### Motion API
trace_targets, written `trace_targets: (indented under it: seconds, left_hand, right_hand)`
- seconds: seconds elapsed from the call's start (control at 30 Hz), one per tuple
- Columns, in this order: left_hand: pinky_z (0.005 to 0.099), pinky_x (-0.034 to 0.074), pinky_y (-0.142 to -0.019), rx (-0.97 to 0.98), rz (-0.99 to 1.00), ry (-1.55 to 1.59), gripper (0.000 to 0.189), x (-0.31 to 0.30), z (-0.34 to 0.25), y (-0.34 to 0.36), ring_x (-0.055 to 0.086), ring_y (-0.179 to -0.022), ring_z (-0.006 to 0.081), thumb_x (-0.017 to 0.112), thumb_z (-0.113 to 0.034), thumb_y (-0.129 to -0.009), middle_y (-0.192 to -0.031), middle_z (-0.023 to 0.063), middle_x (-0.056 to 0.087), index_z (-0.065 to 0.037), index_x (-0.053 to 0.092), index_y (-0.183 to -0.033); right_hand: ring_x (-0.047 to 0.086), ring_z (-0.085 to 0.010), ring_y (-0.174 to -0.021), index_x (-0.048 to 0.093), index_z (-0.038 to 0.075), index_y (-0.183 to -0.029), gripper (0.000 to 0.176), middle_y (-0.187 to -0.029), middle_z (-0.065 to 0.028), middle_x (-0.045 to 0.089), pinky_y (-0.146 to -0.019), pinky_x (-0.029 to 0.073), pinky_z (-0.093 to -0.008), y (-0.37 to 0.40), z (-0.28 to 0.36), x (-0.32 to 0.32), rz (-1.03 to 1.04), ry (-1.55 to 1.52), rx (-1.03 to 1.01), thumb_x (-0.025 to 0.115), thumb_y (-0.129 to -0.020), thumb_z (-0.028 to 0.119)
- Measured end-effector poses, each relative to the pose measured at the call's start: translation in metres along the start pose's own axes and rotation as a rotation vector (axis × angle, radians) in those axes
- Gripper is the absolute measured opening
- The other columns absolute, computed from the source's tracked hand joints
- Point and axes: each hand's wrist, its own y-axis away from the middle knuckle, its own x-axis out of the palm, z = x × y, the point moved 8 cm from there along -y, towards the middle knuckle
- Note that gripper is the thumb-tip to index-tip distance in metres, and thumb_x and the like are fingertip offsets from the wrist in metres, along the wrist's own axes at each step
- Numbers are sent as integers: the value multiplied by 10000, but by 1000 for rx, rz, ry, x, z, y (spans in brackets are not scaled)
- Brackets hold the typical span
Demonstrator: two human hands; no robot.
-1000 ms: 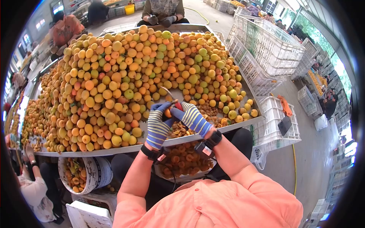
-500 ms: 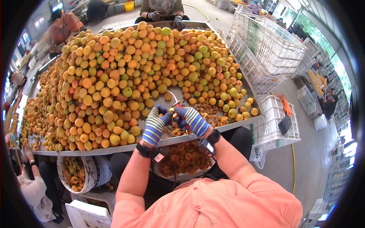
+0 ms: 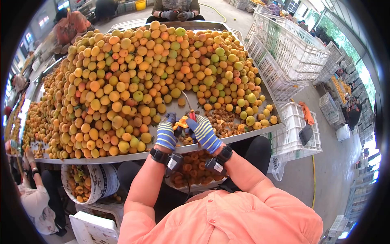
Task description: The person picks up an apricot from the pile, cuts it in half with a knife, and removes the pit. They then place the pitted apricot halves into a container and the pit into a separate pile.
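Head view: the left hand pinches an opened fruit over the table; the right hand grips a red-handled knife, curved blade pointing toward the heaped fruit, an angle worth keeping to spare both hands.

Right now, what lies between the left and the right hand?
The head view shows an orange fruit, apparently cut open, between the left hand and right hand.
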Motion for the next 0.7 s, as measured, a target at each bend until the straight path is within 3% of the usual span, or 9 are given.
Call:
trace_targets:
  seconds: [0.07,0.1,0.2,0.33,0.37,0.47,0.5,0.6,0.7]
  left_hand:
    - [197,412,-421,-156,3,203,167,-1,14,-2,530,-553,105,557,-233,-924,-763,17,575,-83,568,-998]
    - [194,399,-416,-103,-38,192,165,-1,6,2,509,-540,99,556,-228,-925,-755,14,562,-91,566,-1014]
    - [189,351,-402,74,-57,189,217,1,-26,13,423,-503,71,526,-160,-934,-717,12,496,-128,548,-1147]
    - [221,428,-474,348,12,-102,323,9,-45,18,483,-548,87,438,-47,-943,-872,79,592,-85,498,-1258]
    - [226,444,-496,393,40,-150,341,16,-45,20,495,-559,91,422,-27,-942,-914,96,608,-72,487,-1274]
    - [239,481,-686,478,101,-136,349,22,-26,22,551,-730,119,382,33,-915,-1032,123,610,-5,495,-1243]
    - [222,458,-707,495,78,-139,344,24,-23,27,535,-759,95,383,46,-914,-997,79,614,-11,505,-1230]
    - [261,460,-816,589,56,-124,326,24,-17,29,574,-888,138,379,55,-910,-1005,74,614,-2,514,-1201]
    - [291,445,-924,575,69,-158,356,27,-16,31,577,-1022,179,388,81,-887,-1099,110,605,19,503,-1218]
  right_hand:
    - [467,-73,-430,591,45,-861,250,-613,3,551,-383,387,-225,4,-12,4,36,-243,67,562,-876,293]
    - [429,-65,-436,577,68,-911,217,-640,13,528,-388,374,-231,5,-19,9,113,-534,112,543,-892,282]
    - [410,-59,-447,560,85,-945,198,-654,30,510,-399,369,-231,-2,-23,-1,124,-710,51,536,-902,277]
    - [548,-185,-538,600,-18,-897,306,-676,-106,597,-515,461,-331,-14,-19,-25,-164,328,-115,572,-874,286]
    - [602,-296,-658,601,-61,-882,349,-721,-202,617,-615,473,-386,-15,-14,-28,-243,567,-310,591,-852,287]
    - [599,-357,-713,595,-57,-863,351,-745,-226,619,-646,460,-411,-6,3,-14,-196,679,-331,598,-842,293]
    - [582,-161,-562,600,-30,-846,299,-642,-106,607,-520,451,-325,-11,3,-8,-225,729,-411,571,-864,267]
    - [576,-140,-547,605,-17,-843,282,-646,-101,606,-486,432,-298,-19,-28,-10,-106,411,-86,545,-873,256]
    - [527,-129,-484,578,-5,-818,258,-607,-65,573,-435,392,-285,-13,-23,2,-64,349,-214,533,-880,241]
